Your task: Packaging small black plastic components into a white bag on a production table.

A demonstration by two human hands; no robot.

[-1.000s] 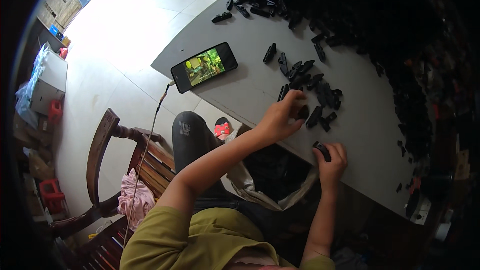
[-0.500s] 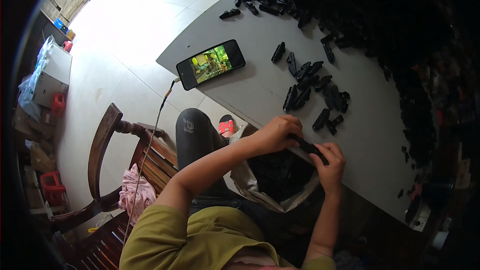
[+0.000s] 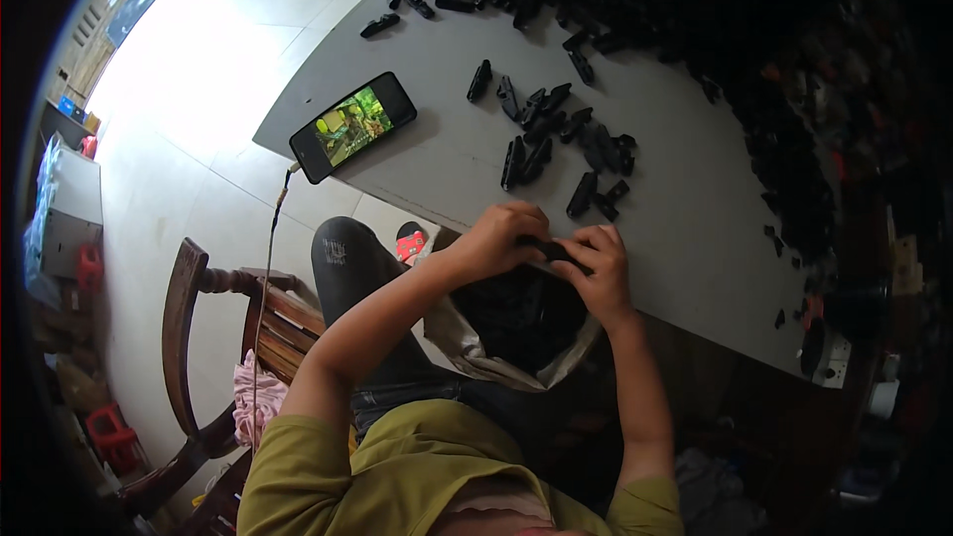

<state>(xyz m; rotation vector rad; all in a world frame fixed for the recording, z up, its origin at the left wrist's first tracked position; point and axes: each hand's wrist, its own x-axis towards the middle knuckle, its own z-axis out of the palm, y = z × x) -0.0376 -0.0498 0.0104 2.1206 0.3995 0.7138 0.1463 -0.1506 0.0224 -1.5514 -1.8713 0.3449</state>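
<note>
Beyond a pale desk (image 3: 695,248) strewn with black parts (image 3: 537,161), left hand (image 3: 508,238) and right hand (image 3: 601,263) pinch one dark piece (image 3: 559,251) mid-frame, near an open sack (image 3: 476,362); from here it looks light, stiff, smooth, best gripped at both ends.

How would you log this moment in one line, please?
left hand: gripping black part | right hand: gripping it too | nearby: open sack | tabletop: loose black parts, lit smartphone
</note>
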